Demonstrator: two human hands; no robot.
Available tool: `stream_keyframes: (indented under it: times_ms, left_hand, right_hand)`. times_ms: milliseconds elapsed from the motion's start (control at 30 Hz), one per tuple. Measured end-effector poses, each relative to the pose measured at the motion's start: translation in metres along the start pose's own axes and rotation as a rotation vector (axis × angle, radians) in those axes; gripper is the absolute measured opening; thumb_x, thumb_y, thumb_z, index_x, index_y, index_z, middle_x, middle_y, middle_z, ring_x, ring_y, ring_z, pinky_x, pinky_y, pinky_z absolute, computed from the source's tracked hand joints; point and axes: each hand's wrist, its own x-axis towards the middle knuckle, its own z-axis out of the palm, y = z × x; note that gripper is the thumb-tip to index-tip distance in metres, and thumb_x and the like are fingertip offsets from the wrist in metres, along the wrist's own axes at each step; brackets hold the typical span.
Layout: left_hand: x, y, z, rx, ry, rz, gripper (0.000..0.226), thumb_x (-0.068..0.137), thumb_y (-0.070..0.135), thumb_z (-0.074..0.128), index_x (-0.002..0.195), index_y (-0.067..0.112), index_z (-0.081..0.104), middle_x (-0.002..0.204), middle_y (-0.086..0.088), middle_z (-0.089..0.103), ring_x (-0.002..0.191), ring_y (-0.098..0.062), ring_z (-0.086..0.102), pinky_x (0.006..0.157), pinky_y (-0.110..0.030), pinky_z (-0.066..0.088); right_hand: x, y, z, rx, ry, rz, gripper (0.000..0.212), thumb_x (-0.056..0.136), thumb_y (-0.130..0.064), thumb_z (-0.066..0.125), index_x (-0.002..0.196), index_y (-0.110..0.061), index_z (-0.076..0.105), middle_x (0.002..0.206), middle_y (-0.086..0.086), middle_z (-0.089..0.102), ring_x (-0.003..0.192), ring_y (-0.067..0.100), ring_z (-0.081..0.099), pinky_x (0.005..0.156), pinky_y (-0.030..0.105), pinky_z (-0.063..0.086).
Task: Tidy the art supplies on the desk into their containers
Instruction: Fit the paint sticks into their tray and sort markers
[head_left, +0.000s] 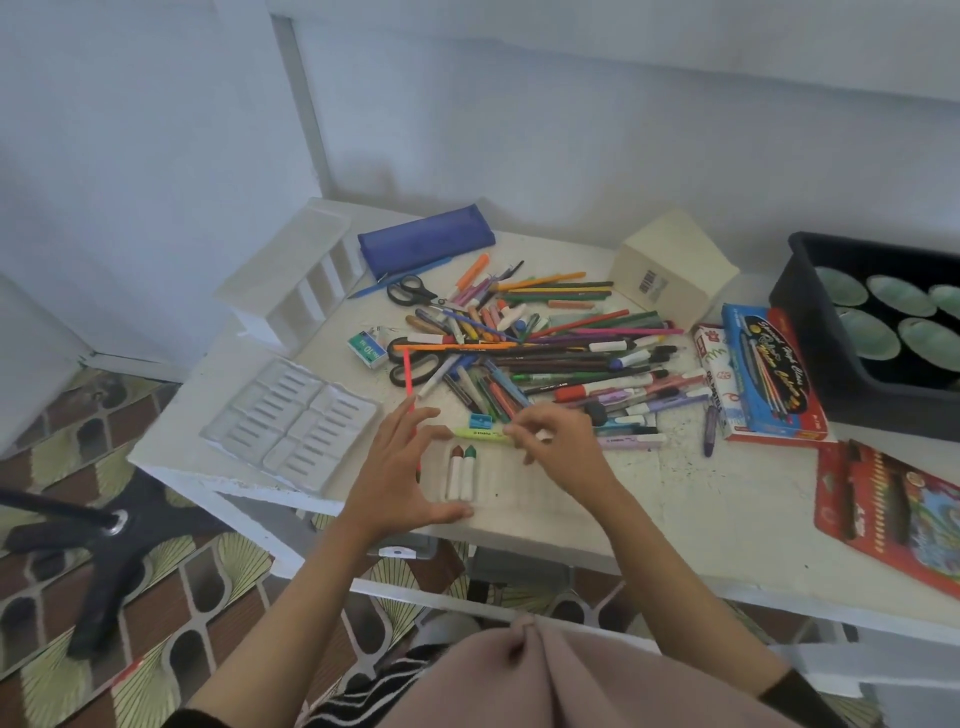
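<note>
Head view: desk (675, 519) is seen from above, with the pile (545, 348) at mid-desk.
Left hand (400, 462): fingers loosely spread, nothing gripped; thumb laid at front edge of tray (524, 491).
Right hand (563, 441): fingertips pinched on pale stick (543, 434), just right of highlighter (480, 432).
Crayons (462, 474): two are seated at the tray's left end; the rest are judged to be in the pile.
Risk 1: tray sits at desk front edge; it could be shoved off and the crayons spilled.
Risk 2: pens could be rolled to the floor by a wrist sweep through the pile.
Hidden: stick mostly covered by fingers, type unclear; tray ribs washed out; pencil (409, 382) partly under left hand.
</note>
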Motion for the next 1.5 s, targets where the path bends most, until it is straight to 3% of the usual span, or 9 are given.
stream_keyframes:
  times_ms: [167,233,400,500,667,800,1100,1233,1500]
  left_hand:
    - [0.0,0.004,0.0,0.059,-0.032,0.018,0.082,0.06,0.076,0.066,0.122,0.024,0.05,0.14,0.002,0.04,0.144,-0.018,0.014,0.116,-0.038,0.015]
    - [0.0,0.004,0.001,0.079,-0.041,0.01,0.083,0.061,0.078,0.064,0.123,0.024,0.05,0.141,0.002,0.04,0.145,-0.018,0.013,0.117,-0.038,0.014]
    - [0.0,0.005,0.001,0.128,-0.071,-0.01,0.085,0.062,0.08,0.061,0.127,0.028,0.047,0.143,0.002,0.038,0.145,-0.017,0.01,0.117,-0.039,0.014]
    - [0.0,0.005,0.002,0.128,-0.096,-0.018,0.085,0.064,0.081,0.059,0.13,0.03,0.044,0.144,0.004,0.037,0.146,-0.017,0.009,0.117,-0.043,0.016]
    - [0.0,0.004,0.002,0.139,-0.115,-0.013,0.088,0.065,0.082,0.055,0.132,0.026,0.044,0.143,0.002,0.038,0.145,-0.015,0.01,0.118,-0.041,0.015]
    - [-0.001,0.004,0.003,0.151,-0.115,-0.007,0.089,0.066,0.082,0.055,0.132,0.023,0.045,0.142,0.002,0.039,0.144,-0.014,0.012,0.118,-0.037,0.013]
    - [-0.001,0.007,0.002,0.152,-0.126,-0.029,0.089,0.065,0.08,0.056,0.134,0.025,0.042,0.143,0.003,0.036,0.145,-0.016,0.01,0.117,-0.039,0.014]
    - [-0.002,0.007,0.001,0.142,-0.13,-0.032,0.089,0.066,0.08,0.055,0.135,0.024,0.042,0.143,0.003,0.037,0.144,-0.016,0.011,0.117,-0.041,0.016]
    - [-0.002,0.006,0.003,0.148,-0.123,-0.03,0.089,0.066,0.08,0.056,0.134,0.024,0.042,0.142,0.003,0.038,0.144,-0.018,0.013,0.116,-0.044,0.02]
  right_hand:
    - [0.035,0.04,-0.066,-0.118,0.373,0.071,0.014,0.087,-0.002,0.06,0.097,-0.007,0.068,0.095,0.006,0.064,0.085,0.015,0.058,0.074,0.011,0.042]
    - [0.048,0.061,-0.087,-0.248,0.4,0.125,0.022,0.086,0.001,0.056,0.101,-0.008,0.067,0.105,0.012,0.061,0.095,0.026,0.056,0.079,0.024,0.042]
    - [0.072,0.094,-0.11,-0.417,0.303,0.193,0.023,0.087,-0.001,0.056,0.107,-0.009,0.065,0.116,0.014,0.056,0.106,0.034,0.05,0.088,0.037,0.041]
    - [0.078,0.103,-0.11,-0.41,0.233,0.195,0.019,0.087,-0.005,0.059,0.104,-0.01,0.065,0.113,0.013,0.059,0.105,0.033,0.051,0.084,0.033,0.04]
    - [0.073,0.102,-0.11,-0.409,0.31,0.147,0.013,0.085,-0.01,0.064,0.098,-0.013,0.066,0.103,0.009,0.063,0.098,0.027,0.055,0.078,0.031,0.044]
    - [0.05,0.076,-0.11,-0.13,0.345,0.117,0.018,0.084,-0.005,0.066,0.101,-0.011,0.066,0.096,0.004,0.063,0.086,0.015,0.056,0.074,0.014,0.043]
    - [0.007,0.019,-0.062,0.423,0.024,0.18,0.022,0.081,0.003,0.066,0.091,-0.017,0.069,0.086,0.004,0.071,0.075,0.011,0.07,0.066,0.019,0.054]
    - [-0.002,0.013,-0.034,0.328,-0.113,0.129,0.02,0.083,0.0,0.066,0.094,-0.016,0.071,0.088,-0.003,0.069,0.073,0.005,0.068,0.066,0.017,0.054]
    - [-0.015,0.009,0.0,0.067,-0.182,-0.313,0.016,0.075,0.003,0.073,0.089,-0.006,0.072,0.085,0.002,0.063,0.073,0.006,0.059,0.068,0.012,0.05]
